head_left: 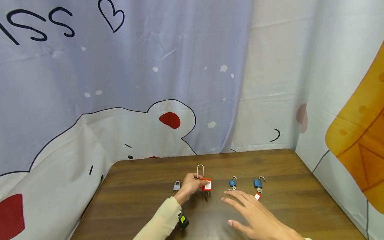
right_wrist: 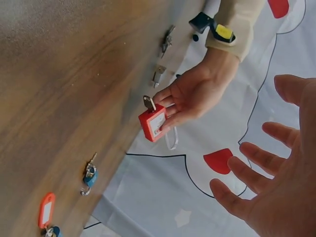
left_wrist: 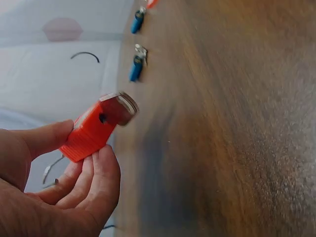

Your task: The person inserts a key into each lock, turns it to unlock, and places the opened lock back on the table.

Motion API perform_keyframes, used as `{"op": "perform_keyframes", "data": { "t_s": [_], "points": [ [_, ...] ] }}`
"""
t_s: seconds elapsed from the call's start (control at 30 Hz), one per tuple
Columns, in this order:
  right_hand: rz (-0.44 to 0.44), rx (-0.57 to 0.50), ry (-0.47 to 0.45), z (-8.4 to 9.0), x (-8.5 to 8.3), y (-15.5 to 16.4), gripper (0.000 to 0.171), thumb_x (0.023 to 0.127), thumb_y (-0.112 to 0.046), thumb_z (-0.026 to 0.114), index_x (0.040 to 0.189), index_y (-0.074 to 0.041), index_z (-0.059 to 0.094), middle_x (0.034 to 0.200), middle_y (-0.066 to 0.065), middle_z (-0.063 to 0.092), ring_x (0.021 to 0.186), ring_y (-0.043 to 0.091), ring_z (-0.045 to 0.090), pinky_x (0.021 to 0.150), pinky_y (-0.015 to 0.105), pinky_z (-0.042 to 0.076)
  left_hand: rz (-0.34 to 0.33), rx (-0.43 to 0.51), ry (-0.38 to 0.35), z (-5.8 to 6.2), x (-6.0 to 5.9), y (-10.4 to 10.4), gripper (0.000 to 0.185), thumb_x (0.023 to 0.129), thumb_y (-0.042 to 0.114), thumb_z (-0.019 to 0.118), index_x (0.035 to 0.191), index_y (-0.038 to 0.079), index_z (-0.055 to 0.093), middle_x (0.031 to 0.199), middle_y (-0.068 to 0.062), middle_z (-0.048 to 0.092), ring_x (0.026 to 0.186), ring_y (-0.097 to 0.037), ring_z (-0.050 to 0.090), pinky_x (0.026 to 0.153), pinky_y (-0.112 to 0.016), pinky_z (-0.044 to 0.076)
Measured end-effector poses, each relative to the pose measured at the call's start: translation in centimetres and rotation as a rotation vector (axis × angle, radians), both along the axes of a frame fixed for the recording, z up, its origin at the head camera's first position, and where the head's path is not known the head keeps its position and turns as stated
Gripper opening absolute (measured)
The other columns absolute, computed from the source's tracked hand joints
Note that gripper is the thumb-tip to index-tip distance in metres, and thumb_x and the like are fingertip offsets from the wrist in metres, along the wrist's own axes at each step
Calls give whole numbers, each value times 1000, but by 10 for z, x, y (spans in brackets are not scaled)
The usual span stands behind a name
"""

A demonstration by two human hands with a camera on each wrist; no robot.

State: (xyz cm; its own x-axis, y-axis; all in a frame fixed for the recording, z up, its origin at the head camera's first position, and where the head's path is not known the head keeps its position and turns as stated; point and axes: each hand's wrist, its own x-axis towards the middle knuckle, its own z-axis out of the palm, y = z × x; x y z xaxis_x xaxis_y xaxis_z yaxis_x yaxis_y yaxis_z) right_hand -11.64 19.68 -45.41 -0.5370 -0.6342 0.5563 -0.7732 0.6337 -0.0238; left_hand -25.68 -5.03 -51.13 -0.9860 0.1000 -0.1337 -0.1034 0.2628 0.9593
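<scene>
Left hand (head_left: 189, 185) gripped the red lock (head_left: 207, 184) upright, key in its base; right hand (head_left: 255, 213) hovered open over the surface (head_left: 300, 200). Step looked like unlocking — next, likely turn the key.

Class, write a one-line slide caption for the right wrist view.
Left hand holds a red padlock with a key in it; right hand spread open.

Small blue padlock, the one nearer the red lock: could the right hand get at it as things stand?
Probably yes. The right hand hovers open over the table, fingertips just short of the small blue padlock. Nothing lies between them; the left hand holds the red padlock off to the side.
</scene>
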Motion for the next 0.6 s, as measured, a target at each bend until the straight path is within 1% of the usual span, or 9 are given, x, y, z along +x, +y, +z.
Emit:
{"op": "perform_keyframes", "data": {
  "t_s": [0.13,0.3,0.4,0.5,0.6],
  "points": [
    [11,6,-12,-4,0,1,63,85,-40,74,141,-24,51,144,-7,49,126,12,53,95,32,50,-6,22,-37,-12,-9,0,22,80,7,78,93,-4,65,75,-3,64,60,-10,62,67,-35,61],
    [9,15,-74,-7,1,2,61,88,-40,71,143,-27,47,145,-9,48,128,10,50,96,32,50,8,28,-68,-22,-16,-1,22,81,7,77,93,-5,64,73,-3,63,60,-10,63,63,-31,60],
    [10,24,-101,-9,2,3,60,90,-41,69,144,-26,46,145,-8,48,129,10,50,96,33,51,16,33,-96,-27,-19,-2,22,81,6,77,94,-5,63,74,-4,64,59,-10,63,63,-30,60],
    [16,20,-102,-11,2,3,58,90,-40,69,142,-23,48,143,-6,49,128,12,50,94,35,52,7,39,-106,-28,-21,-2,24,81,6,77,97,-7,64,77,-6,66,62,-11,65,65,-30,60],
    [19,15,-82,-14,2,3,56,91,-41,68,140,-21,51,142,-5,50,127,12,51,93,34,52,-5,24,-103,-28,-23,-1,23,82,6,76,97,-8,65,79,-7,68,65,-12,65,66,-30,61]
  ]
}}
